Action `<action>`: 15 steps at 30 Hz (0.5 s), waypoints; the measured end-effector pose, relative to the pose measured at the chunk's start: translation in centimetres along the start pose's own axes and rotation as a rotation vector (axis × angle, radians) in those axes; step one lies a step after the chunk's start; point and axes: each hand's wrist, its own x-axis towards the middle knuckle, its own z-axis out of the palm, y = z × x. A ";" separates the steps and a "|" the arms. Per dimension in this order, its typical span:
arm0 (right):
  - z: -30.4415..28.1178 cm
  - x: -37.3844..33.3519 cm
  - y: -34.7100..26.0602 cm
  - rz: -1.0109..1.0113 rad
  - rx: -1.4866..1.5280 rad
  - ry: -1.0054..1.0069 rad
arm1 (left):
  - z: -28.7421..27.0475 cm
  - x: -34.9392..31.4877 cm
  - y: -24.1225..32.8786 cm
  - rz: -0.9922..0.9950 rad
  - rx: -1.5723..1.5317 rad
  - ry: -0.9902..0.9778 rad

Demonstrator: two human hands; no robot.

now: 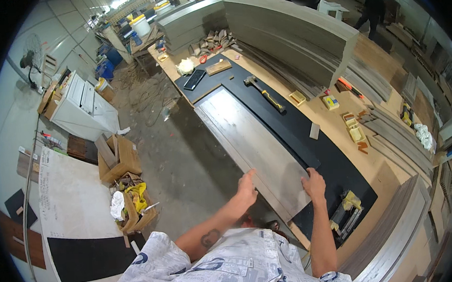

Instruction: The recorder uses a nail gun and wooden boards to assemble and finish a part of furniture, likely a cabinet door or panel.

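Note:
A long grey-brown wood panel (pixel 257 144) lies lengthwise on a black mat (pixel 321 155) on the workbench. At the panel's left edge, my left hand (pixel 246 189) is closed with its fingertips on the rim. My right hand (pixel 314 183) is closed at the opposite edge near the close end, fingers curled over it. The undersides of both grips are hidden. A hammer (pixel 265 94) with a yellow and black handle rests on the mat beyond the panel. To the right of my right hand lies a metal tool wrapped with yellow (pixel 346 211), possibly a nail gun.
A phone (pixel 194 80) and a short wood strip (pixel 219 67) lie at the mat's far end. Tall stacked panels (pixel 291 26) line the bench's back. Small yellow boxes (pixel 353 127) sit rightward. Left on the floor stands a scrap carton (pixel 136 205). People stand in the background.

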 end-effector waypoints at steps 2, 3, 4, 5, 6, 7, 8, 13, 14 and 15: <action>0.9 1.4 -1.7 0.013 -0.001 -0.036 | 0.5 0.5 3.0 0.006 -0.023 -0.010; 1.3 2.2 -2.6 0.018 -0.007 -0.031 | 0.7 0.9 4.5 0.011 -0.046 -0.015; 1.8 3.0 -3.6 -0.006 -0.007 -0.032 | 0.2 2.0 6.0 0.009 0.001 0.018; 2.4 3.8 -4.6 -0.030 -0.009 -0.035 | -0.5 3.2 7.4 0.001 0.002 0.010; 3.0 4.9 -5.8 -0.049 -0.019 -0.044 | -1.5 4.8 8.7 0.033 0.002 0.042; 3.6 6.1 -7.2 -0.042 -0.031 -0.042 | -2.1 6.1 10.1 0.066 -0.001 0.076; 4.3 7.4 -8.6 -0.068 -0.036 -0.062 | -2.9 7.5 11.6 0.098 -0.009 0.076; 9.2 15.2 -17.0 -0.122 -0.006 -0.100 | -5.9 14.4 20.7 0.175 0.017 0.115; 10.6 17.1 -19.0 -0.134 -0.025 -0.113 | -6.3 15.6 22.0 0.243 -0.067 0.089; 12.0 19.0 -20.5 -0.163 0.011 -0.097 | -5.7 15.6 24.1 0.222 -0.092 0.101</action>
